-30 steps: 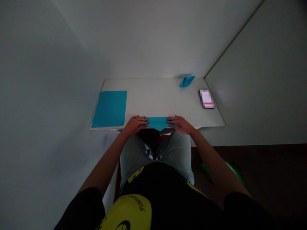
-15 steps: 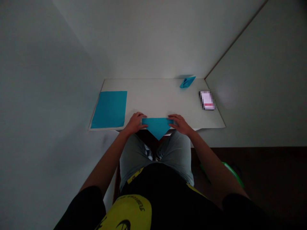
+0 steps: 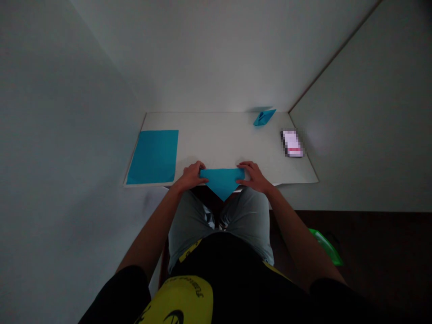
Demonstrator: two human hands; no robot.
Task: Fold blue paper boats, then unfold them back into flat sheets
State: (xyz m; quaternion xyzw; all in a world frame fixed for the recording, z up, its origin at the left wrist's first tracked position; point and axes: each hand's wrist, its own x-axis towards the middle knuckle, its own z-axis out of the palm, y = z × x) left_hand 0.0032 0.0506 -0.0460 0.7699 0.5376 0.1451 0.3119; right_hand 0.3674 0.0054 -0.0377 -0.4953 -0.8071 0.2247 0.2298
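A folded sheet of blue paper (image 3: 223, 181) lies at the table's front edge, its straight side facing away and its pointed end reaching past the edge above my lap. My left hand (image 3: 193, 174) grips its left corner, thumb on top and fingers at the far side. At the right corner, my right hand (image 3: 253, 176) holds it in much the same way, the thumb lying on the paper. What the fingertips do behind the far fold is partly hidden.
Flat blue paper (image 3: 153, 157) lies at the table's left end. Toward the back right stands a folded blue paper boat (image 3: 264, 118), with a blurred-out phone (image 3: 292, 144) nearer the right edge. Walls border the white table (image 3: 216, 139). A green object (image 3: 326, 247) is on the dark floor.
The whole view has shifted slightly. Both hands keep hold of the folded paper's corners, and my right thumb sits a little differently on it.
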